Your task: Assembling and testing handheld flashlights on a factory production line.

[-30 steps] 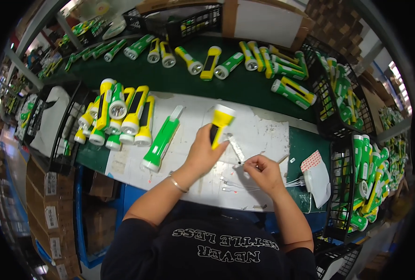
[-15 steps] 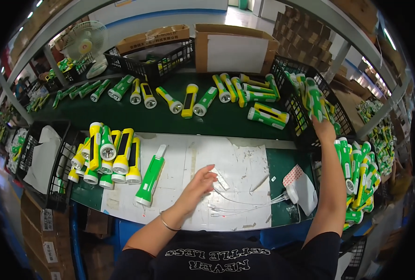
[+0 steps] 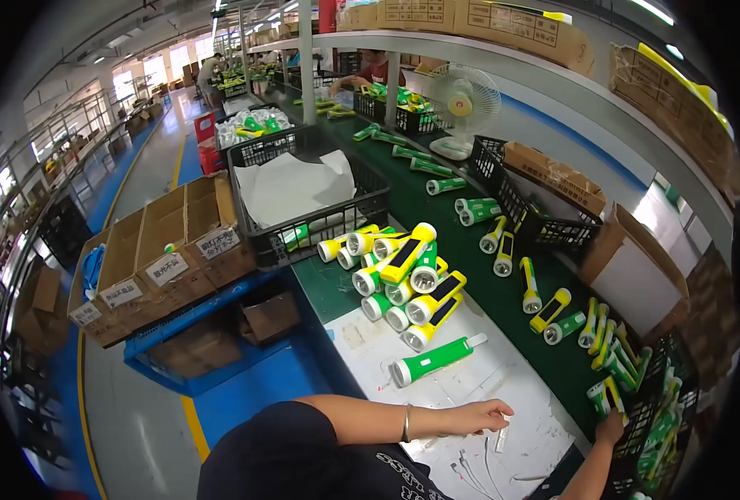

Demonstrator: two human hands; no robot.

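Note:
My left hand point(image 3: 476, 417) hovers over the white worktop with loosely bent fingers, holding nothing. Just by its fingertips lies a small white strip point(image 3: 501, 439). At the edge of the belt, my right hand point(image 3: 610, 428) has its fingers around the near end of a yellow and green flashlight point(image 3: 611, 395); the fingers partly hide it. A long green flashlight point(image 3: 433, 360) with a pale tab sticking out of its end lies on the worktop, apart from my left hand. Beyond it is a heap of yellow and green flashlights point(image 3: 409, 252), several with dark panels.
White cables point(image 3: 472, 473) lie near my left hand. A black crate of flashlights point(image 3: 663, 421) stands at the right; another black crate point(image 3: 310, 218) holds white sheets. More flashlights line the green belt point(image 3: 490, 271). Cardboard bins point(image 3: 157, 250) stand at the left, and a fan point(image 3: 463, 100) behind.
The view has swung left, bringing the aisle and cardboard bins into sight. My right hand has come out of the right crate to the flashlight at the belt's edge. My left hand stays near the strip.

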